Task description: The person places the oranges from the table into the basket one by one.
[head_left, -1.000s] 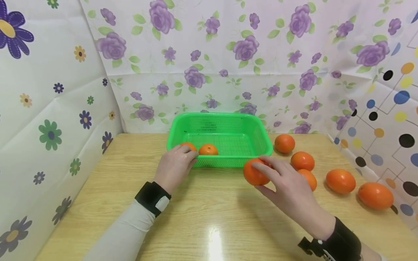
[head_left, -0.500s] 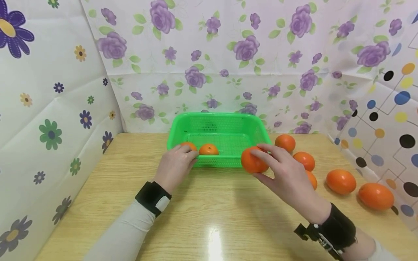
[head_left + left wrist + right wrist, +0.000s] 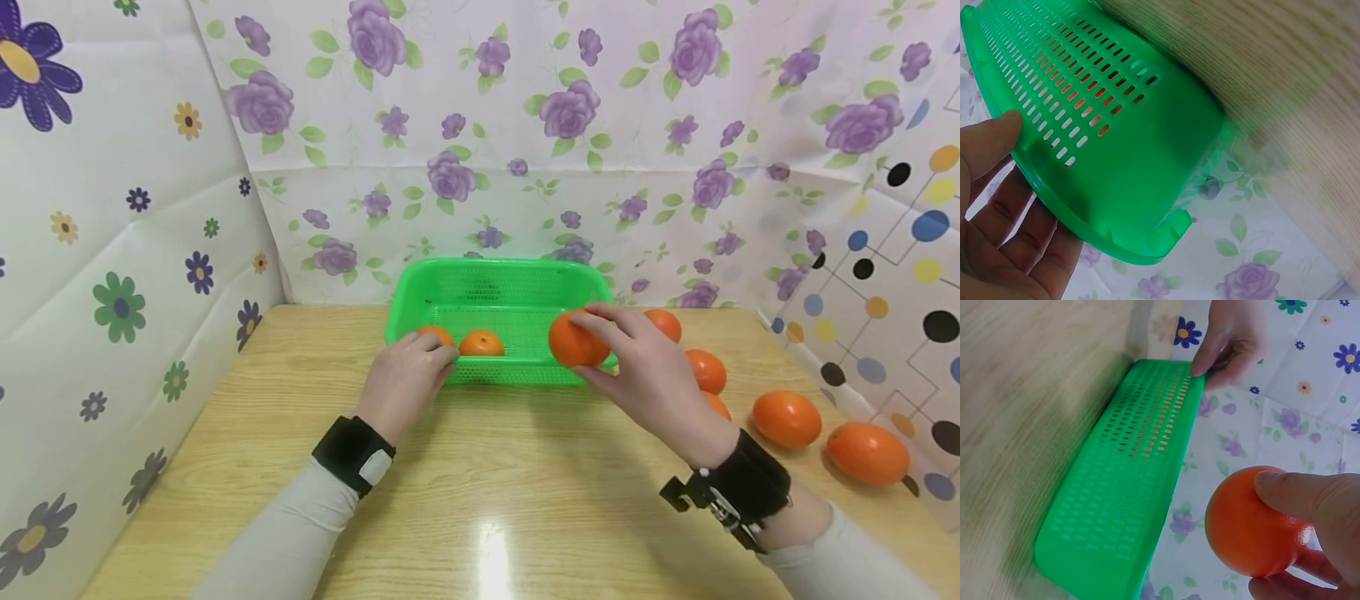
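A green perforated plastic basket (image 3: 510, 371) stands at the back of the table. My left hand (image 3: 402, 383) grips its near rim towards the left corner; in the left wrist view the thumb lies on the outer wall (image 3: 1166, 119) and the fingers go over the rim. Inside, behind that hand, are two oranges: one in plain sight (image 3: 482, 342), the other orange (image 3: 437, 335) partly covered by the fingers. My right hand (image 3: 648, 371) holds another orange (image 3: 577, 340) between thumb and fingers, above the basket's near right corner. The right wrist view shows this held orange (image 3: 1250, 522) higher than the rim.
To the right of the basket, several more oranges (image 3: 787, 419) lie loose on the wooden table (image 3: 465, 483), some partly hidden behind my right hand. A flower-patterned sheet (image 3: 510, 208) hangs right behind the basket, and patterned sheets line both sides.
My right hand has carried its orange up and slightly left, from in front of the basket's right corner to over its rim. The left hand keeps its grip on the basket.
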Demonstrator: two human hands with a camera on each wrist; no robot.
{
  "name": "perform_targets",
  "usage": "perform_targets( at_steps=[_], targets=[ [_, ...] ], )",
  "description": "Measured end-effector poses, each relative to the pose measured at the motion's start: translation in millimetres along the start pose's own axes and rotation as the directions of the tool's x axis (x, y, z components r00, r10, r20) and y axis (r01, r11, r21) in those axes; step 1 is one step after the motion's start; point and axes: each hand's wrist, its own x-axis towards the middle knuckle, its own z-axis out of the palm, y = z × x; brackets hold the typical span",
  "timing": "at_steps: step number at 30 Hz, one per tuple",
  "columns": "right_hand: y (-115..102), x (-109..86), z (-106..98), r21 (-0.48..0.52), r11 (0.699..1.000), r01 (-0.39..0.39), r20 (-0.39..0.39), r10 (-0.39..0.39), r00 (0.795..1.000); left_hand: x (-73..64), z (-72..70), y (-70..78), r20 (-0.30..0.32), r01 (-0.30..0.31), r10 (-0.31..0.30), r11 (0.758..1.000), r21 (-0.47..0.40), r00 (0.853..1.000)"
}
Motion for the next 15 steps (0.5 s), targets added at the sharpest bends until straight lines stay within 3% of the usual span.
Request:
perform_targets(
  at_steps=[15],
  targets=[
    [11.8,32.4,26.0,0.017,0.999,-0.033,0.082,0.032,0.996,0.2,0.6,-0.4,-0.017,-0.002,0.002,1.000,-0.017,1.000]
  ],
)
